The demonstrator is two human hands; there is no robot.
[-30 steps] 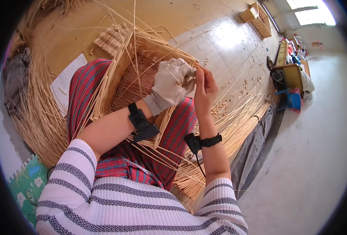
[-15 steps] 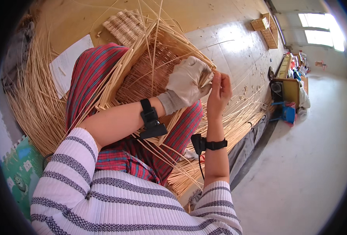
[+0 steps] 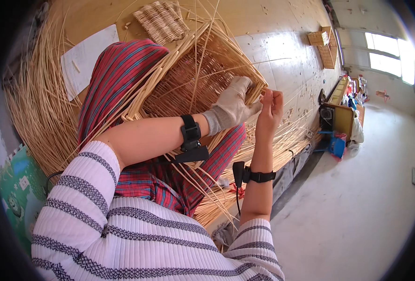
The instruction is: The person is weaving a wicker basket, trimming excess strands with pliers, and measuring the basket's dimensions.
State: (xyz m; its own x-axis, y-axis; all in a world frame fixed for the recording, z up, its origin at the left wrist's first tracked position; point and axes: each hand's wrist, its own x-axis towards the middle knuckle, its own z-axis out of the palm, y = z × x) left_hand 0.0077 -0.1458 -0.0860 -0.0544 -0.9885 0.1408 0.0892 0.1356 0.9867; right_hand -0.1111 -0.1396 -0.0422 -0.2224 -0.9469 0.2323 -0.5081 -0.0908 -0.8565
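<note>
The wicker basket [image 3: 177, 89] lies on the plaid-covered lap [image 3: 116, 77], its right corner between the gloved left hand [image 3: 235, 98] and bare right hand [image 3: 271, 107], fingertips gathered; whether either is clamped on it, I can't tell.

- Bare left forearm [image 3: 153, 138] crosses the near side of the rectangular brown-and-tan wicker basket [image 3: 179, 89].
- Left hand [image 3: 233, 102], gloved in off-white cloth, parts thumb from fingers at its right corner.
- Bare right hand [image 3: 272, 107], fingers curled, sits just outside that corner.
</note>
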